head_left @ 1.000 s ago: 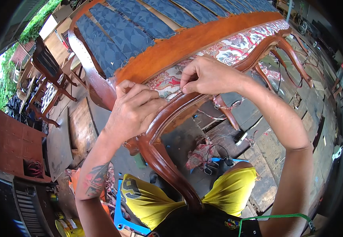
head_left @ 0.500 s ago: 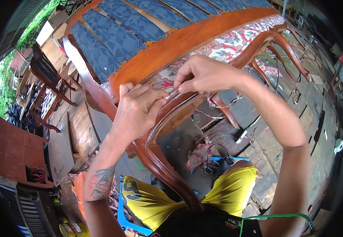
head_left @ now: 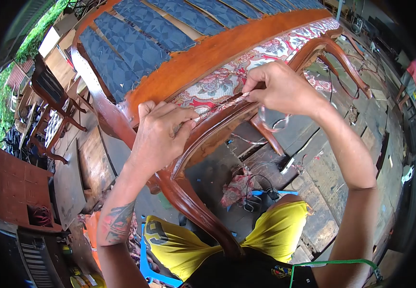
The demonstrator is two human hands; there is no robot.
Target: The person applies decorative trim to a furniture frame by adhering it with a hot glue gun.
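A thin red-and-white trim cord (head_left: 223, 106) runs between my two hands along the front edge of a wooden sofa seat. My left hand (head_left: 160, 132) pinches it near the left corner, knuckles up. Farther right, my right hand (head_left: 282, 89) grips the same cord between thumb and fingers. Its loose end loops below the right hand and hangs under the rail. Behind the cord lies floral seat fabric (head_left: 212, 86) in red, white and grey. The polished brown front rail (head_left: 203, 129) curves down into a carved leg (head_left: 184, 194) between my knees.
Blue patterned fabric strips (head_left: 140, 29) cover the sofa's backrest. A fabric scrap (head_left: 236, 187) and a dark cable lie on the patchy board floor (head_left: 313, 197). Another wooden chair (head_left: 54, 96) stands at the left, near a reddish-brown cabinet (head_left: 16, 187).
My right hand has moved right and slightly up, away from the left, so a longer stretch of cord shows between them. The left hand still pinches near the corner. The view has shifted slightly.
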